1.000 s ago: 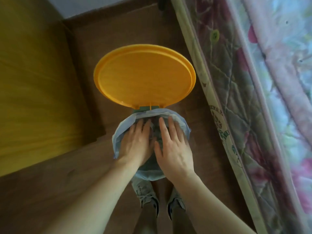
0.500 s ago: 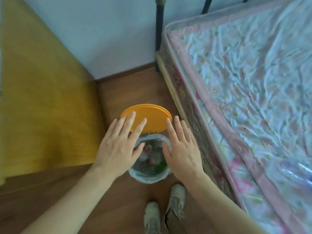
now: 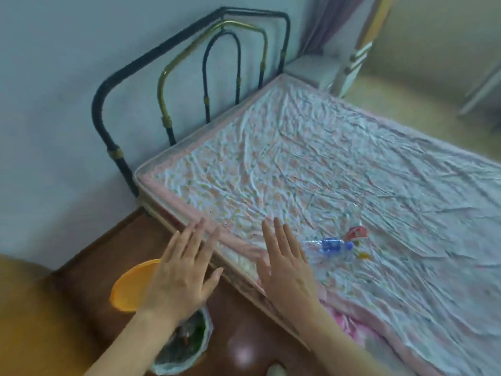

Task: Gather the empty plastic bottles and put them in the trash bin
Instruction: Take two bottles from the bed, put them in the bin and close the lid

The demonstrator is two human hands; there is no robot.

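A clear plastic bottle with a blue label and blue cap (image 3: pixel 329 246) lies on its side on the bed, and a second clear bottle with a red label (image 3: pixel 356 232) lies just behind it. My right hand (image 3: pixel 287 270) hovers open over the bed's near edge, a short way left of the blue bottle. Above the floor between bed and bin, my left hand (image 3: pixel 183 275) is open and empty. The trash bin (image 3: pixel 200 348) stands on the floor below my left arm, lined with a pale bag, crushed bottles inside, its orange lid (image 3: pixel 130 289) raised.
The bed (image 3: pixel 352 164) with a wrinkled floral sheet fills the right side, its dark metal headboard (image 3: pixel 206 77) against the blue wall. A yellow wooden panel (image 3: pixel 35 327) stands at lower left. Brown floor runs between panel and bed. A small yellow scrap (image 3: pixel 363 255) lies by the bottles.
Both hands lifted out of the bin and rose, fingers spread. The view swung up and right from the bin to the bed, bringing the two bottles into sight.
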